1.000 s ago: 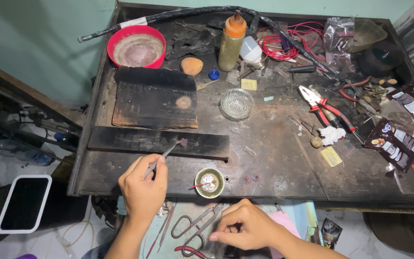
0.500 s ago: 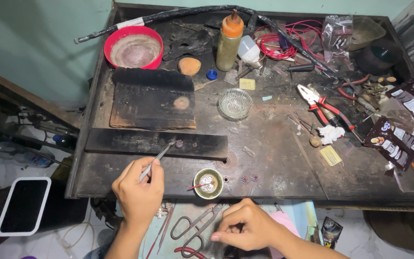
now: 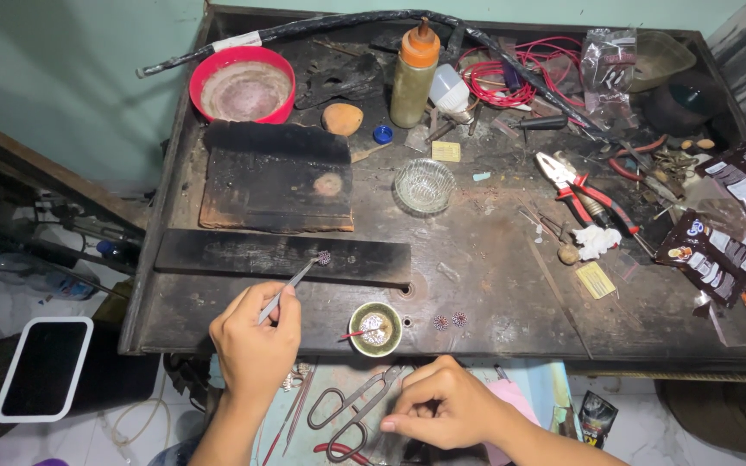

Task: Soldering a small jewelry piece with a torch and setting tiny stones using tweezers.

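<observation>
My left hand (image 3: 255,342) grips thin metal tweezers (image 3: 291,288) at the bench's front edge. Their tip holds a small round ornament (image 3: 324,257) over a long dark strip (image 3: 243,255). Another tiny piece (image 3: 351,258) lies on the strip just to its right. A small green cup (image 3: 375,329) of white paste, with a red-handled stick in it, stands right of my left hand. Two more round ornaments (image 3: 450,321) lie beside the cup. My right hand (image 3: 446,406) rests below the bench with pinched fingers, next to metal shears (image 3: 351,411). What it pinches is hidden.
A charred block (image 3: 276,177), a red bowl (image 3: 241,85), an orange-capped bottle (image 3: 413,76) and a glass dish (image 3: 424,185) stand further back. Red-handled pliers (image 3: 584,192), red wire (image 3: 502,82) and dark packets (image 3: 736,233) crowd the right side. A phone (image 3: 43,368) lies on the floor at left.
My left hand has shifted the tweezers' tip slightly right along the dark strip. My right hand stays low by the shears.
</observation>
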